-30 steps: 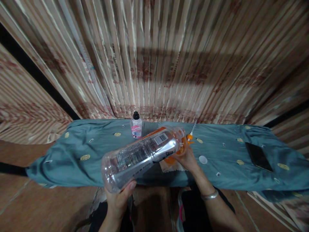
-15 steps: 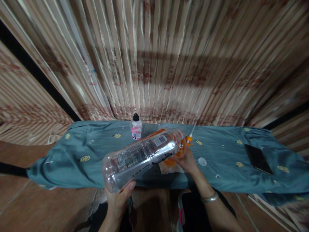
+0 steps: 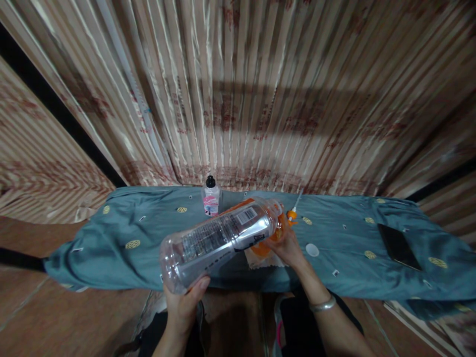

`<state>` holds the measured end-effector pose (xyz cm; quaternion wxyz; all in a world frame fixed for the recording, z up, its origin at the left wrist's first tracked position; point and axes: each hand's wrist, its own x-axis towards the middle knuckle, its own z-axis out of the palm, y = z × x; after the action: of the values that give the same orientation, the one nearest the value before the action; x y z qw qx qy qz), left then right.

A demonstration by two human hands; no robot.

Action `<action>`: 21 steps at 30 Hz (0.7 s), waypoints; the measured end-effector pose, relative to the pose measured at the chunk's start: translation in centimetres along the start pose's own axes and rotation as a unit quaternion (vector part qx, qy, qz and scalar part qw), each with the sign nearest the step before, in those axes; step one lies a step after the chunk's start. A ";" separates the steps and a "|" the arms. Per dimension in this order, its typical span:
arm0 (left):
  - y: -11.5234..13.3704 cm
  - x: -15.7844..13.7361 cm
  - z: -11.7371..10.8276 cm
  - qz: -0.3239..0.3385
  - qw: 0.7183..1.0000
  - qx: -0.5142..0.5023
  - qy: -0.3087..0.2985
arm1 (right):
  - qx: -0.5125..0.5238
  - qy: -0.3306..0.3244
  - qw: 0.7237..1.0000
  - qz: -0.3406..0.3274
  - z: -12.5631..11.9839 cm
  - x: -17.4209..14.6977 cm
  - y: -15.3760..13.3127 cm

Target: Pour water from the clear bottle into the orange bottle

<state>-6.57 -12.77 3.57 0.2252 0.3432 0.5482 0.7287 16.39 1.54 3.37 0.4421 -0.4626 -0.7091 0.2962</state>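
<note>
A large clear plastic bottle (image 3: 219, 243) with a printed label lies tilted in the air, its neck up to the right. My left hand (image 3: 184, 302) is wrapped round its base end. My right hand (image 3: 284, 245) grips an orange bottle (image 3: 262, 249) just under the clear bottle's neck; the clear bottle hides most of it. Whether the two mouths touch, I cannot tell. Beneath the orange bottle lies a pale cloth (image 3: 273, 261). An orange pump head (image 3: 292, 215) with a thin tube rests just beyond my right hand.
A small bottle with a black cap (image 3: 211, 198) stands behind the clear bottle. To the right lie a white disc (image 3: 312, 250) and a dark phone-like slab (image 3: 399, 246). A green patterned cloth (image 3: 122, 263) covers the bench, against a striped curtain (image 3: 241, 124).
Almost nothing differs. The view has shifted very slightly, and both hands keep their hold with the clear bottle at the same tilt.
</note>
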 end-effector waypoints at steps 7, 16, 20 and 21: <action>0.6 0.0 0.1 -0.029 0.999 -0.016 -0.006 | 0.010 0.000 1.000 0.005 0.1 0.0 0.0; 0.3 -0.1 -0.2 -0.038 0.999 -0.011 -0.005 | 0.021 0.008 1.000 0.001 0.1 0.0 -0.1; 0.2 -0.1 -0.4 -0.046 0.999 -0.012 -0.003 | 0.019 0.005 1.000 -0.008 0.1 0.1 -0.3; 0.2 -0.1 -0.4 -0.045 0.999 -0.016 0.000 | 0.018 0.005 1.000 -0.006 0.1 0.1 -0.3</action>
<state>-6.80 -13.18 3.70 0.2633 0.3150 0.5514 0.7263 16.16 1.49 3.57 0.4553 -0.4520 -0.7042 0.3041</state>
